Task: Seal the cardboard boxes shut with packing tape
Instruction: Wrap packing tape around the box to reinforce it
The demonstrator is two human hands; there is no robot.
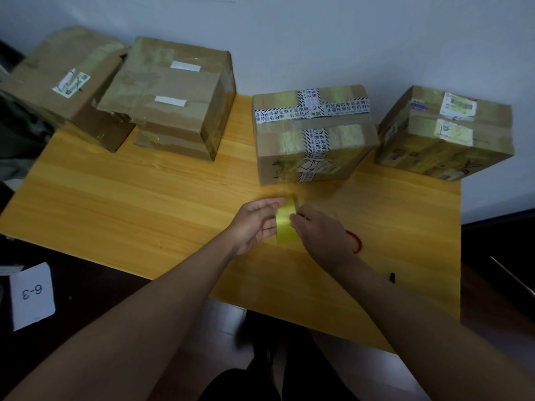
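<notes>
Head view: a yellow packing tape roll (286, 221) is held between both hands above a wooden table (144, 198).

The roll is gripped by the left hand (254, 224) and pinched by the right hand (318, 230). Four cardboard boxes (312, 131) are lined from ten to two o'clock.

Single head-worn wide-angle cam, looking forward and steeply down over the wooden table (121, 198), hands close in at centre, row of boxes (312, 134) farther off against the back wall (289, 39).
</notes>
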